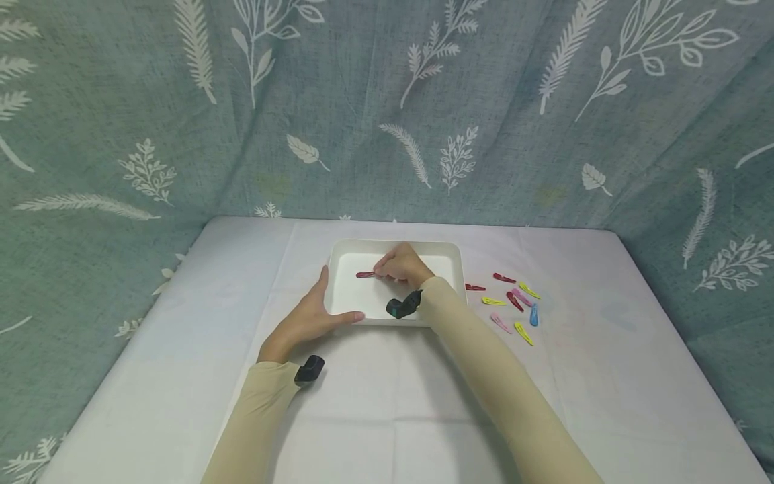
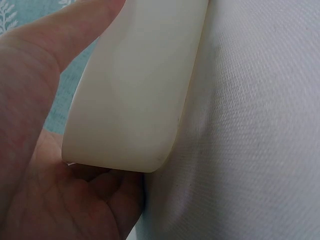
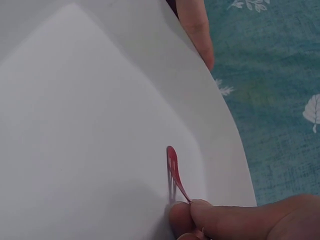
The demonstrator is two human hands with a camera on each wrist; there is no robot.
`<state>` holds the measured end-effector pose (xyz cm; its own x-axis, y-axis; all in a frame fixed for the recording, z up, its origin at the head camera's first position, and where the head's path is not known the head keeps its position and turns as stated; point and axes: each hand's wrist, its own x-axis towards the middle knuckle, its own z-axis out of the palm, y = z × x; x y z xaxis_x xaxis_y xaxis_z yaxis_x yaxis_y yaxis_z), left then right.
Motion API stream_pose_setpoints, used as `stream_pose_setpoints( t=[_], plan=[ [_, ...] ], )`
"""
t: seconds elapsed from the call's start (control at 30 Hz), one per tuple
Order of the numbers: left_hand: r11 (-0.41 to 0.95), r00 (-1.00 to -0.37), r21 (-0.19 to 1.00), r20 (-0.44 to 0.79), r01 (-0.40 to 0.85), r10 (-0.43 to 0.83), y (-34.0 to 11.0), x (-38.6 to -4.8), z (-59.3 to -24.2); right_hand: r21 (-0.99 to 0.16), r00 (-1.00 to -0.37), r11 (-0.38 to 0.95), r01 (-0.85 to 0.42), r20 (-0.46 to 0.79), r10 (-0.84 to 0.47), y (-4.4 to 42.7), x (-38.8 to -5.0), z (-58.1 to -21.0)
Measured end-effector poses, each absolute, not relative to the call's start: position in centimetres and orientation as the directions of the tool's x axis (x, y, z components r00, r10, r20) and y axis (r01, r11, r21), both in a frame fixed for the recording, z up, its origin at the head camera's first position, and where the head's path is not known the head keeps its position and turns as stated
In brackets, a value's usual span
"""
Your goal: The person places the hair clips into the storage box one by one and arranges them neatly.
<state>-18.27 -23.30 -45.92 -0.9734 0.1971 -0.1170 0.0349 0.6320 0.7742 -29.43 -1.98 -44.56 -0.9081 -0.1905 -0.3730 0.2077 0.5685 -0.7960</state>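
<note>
A white tray [image 1: 347, 302] lies on the cloth-covered table. My left hand [image 1: 308, 316] grips its near left corner, thumb on the front rim and fingers along the left side; in the left wrist view those fingers curl against the tray's end. Over the tray, my right hand [image 1: 402, 265] pinches one end of a red hair clip [image 3: 173, 165] between thumb and fingertips. The clip's rounded end points away from the fingers, close above the tray floor. On the cloth just right of the tray lies another red clip [image 1: 475, 288].
Several more snap hair clips are scattered right of the tray, among them a yellow clip [image 1: 523, 333], a pink clip [image 1: 500, 323] and a blue clip [image 1: 534, 315]. A leaf-patterned green curtain [image 1: 363, 101] hangs behind and beside the white tablecloth [image 1: 363, 417].
</note>
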Motion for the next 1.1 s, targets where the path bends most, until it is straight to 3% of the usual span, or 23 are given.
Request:
stream_pose_setpoints(
  t=[1.1],
  plan=[
    [0.644,-0.975,0.765,-0.129,0.019,0.181,-23.25,-18.44,-46.27,-0.819,-0.919,0.545,0.180,-0.338,-0.205,-1.79,-29.31,-44.93]
  ],
)
